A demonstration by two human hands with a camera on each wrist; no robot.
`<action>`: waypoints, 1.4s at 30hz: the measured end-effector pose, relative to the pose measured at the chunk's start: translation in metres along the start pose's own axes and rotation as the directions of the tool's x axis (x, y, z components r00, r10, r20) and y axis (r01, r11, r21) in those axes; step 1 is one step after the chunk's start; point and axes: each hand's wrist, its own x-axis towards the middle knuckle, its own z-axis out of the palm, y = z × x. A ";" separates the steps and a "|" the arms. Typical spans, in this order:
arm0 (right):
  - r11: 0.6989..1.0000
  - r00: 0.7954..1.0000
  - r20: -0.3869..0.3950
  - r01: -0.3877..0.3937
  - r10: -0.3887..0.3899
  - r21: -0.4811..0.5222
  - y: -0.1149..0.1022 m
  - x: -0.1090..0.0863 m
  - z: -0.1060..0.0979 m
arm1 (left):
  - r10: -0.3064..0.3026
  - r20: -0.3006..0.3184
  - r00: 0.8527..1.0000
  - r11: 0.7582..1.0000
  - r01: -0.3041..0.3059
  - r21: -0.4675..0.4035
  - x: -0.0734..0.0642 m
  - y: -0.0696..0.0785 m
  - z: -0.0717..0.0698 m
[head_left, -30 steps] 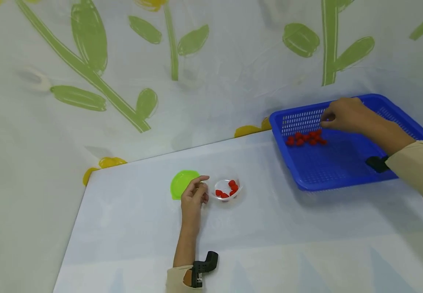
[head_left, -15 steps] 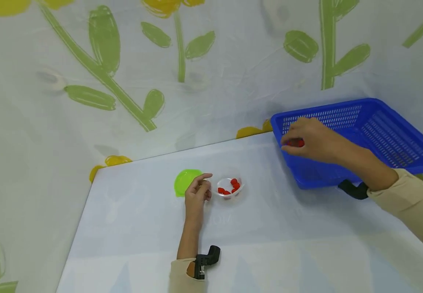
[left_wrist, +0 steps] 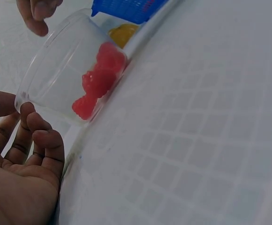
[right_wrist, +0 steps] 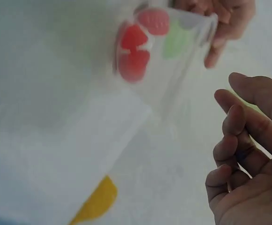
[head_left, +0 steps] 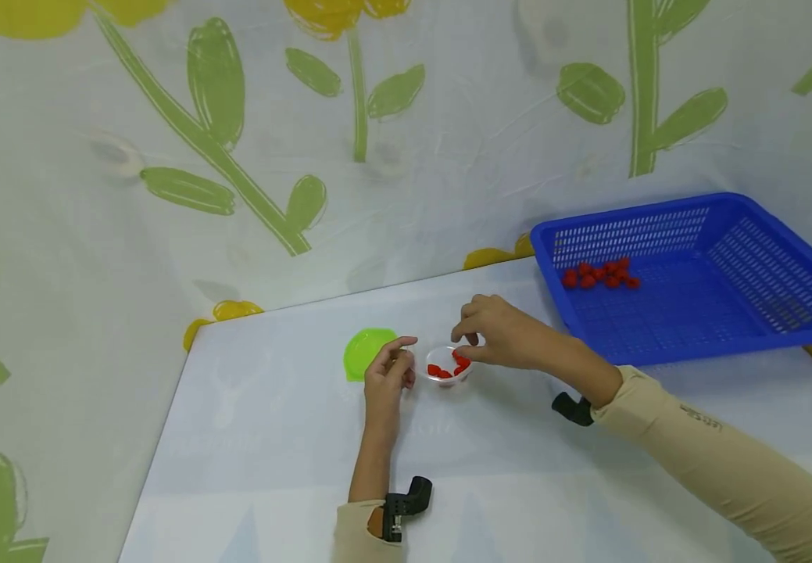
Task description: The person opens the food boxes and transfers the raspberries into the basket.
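Note:
A clear plastic cup point(head_left: 445, 378) stands on the table with several small red strawberry-shaped pieces point(left_wrist: 100, 77) at its bottom. My left hand point(head_left: 386, 375) is at the cup's left side, its fingertips pinching the rim in the left wrist view. Over the cup's right edge hovers my right hand point(head_left: 500, 332), thumb and fingers bent and apart. No piece shows between those fingers in the right wrist view. Behind my left hand lies a lime-green lid point(head_left: 363, 352), partly covered by that hand.
A blue slotted basket point(head_left: 687, 313) stands at the back right, against the flower-printed backdrop. More red pieces point(head_left: 599, 274) lie in its near-left corner. White sheeting point(head_left: 272, 438) covers the table.
My right hand has come left from above the basket to the cup. My left hand has kept its place by the cup. The head view has shifted slightly.

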 end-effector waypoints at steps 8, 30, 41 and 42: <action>0.996 0.994 0.110 0.007 0.003 -0.088 -0.001 0.024 0.033 | 0.010 0.016 1.000 1.000 -0.010 -0.013 0.001 0.000 0.004; 0.957 0.990 0.137 0.057 -0.018 -0.286 -0.008 0.050 0.060 | 0.005 0.003 1.000 0.999 -0.005 -0.047 0.001 0.003 0.000; 0.947 0.993 -0.026 0.098 -0.111 -0.306 -0.009 0.037 0.043 | -0.023 0.015 1.000 0.999 0.023 -0.034 0.001 0.002 -0.001; 0.950 0.992 -0.052 0.098 -0.118 -0.296 -0.008 0.035 0.038 | -0.024 0.020 1.000 0.999 0.024 -0.030 0.001 0.004 -0.001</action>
